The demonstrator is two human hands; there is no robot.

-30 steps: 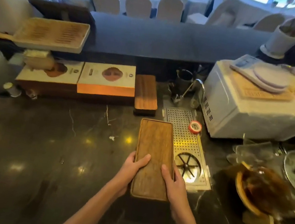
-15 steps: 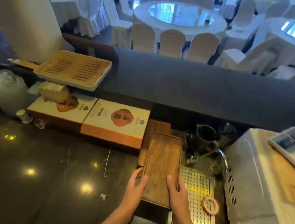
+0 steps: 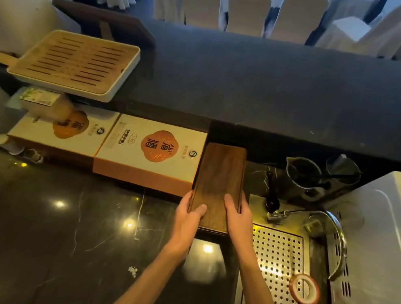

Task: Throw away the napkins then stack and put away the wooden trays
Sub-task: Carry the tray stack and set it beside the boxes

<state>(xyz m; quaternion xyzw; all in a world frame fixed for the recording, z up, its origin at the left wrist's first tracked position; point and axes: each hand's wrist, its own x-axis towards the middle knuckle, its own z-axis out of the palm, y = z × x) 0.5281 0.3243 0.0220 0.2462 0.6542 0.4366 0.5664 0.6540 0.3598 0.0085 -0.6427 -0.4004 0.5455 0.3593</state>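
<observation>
A long dark wooden tray lies lengthwise at the back of the black counter, right beside the orange and white boxes. It appears to rest on top of another wooden tray, which it hides. My left hand grips its near left edge with the thumb on top. My right hand grips the near right edge the same way. No napkins are visible.
Two orange and white boxes stand left of the tray. A slatted bamboo tray sits on the raised ledge at left. A perforated metal drain board with a tape roll lies at right, beside a white appliance and pitchers.
Both hands carried the wooden tray from beside the drain board away to the back of the counter, over the tray stored next to the boxes.
</observation>
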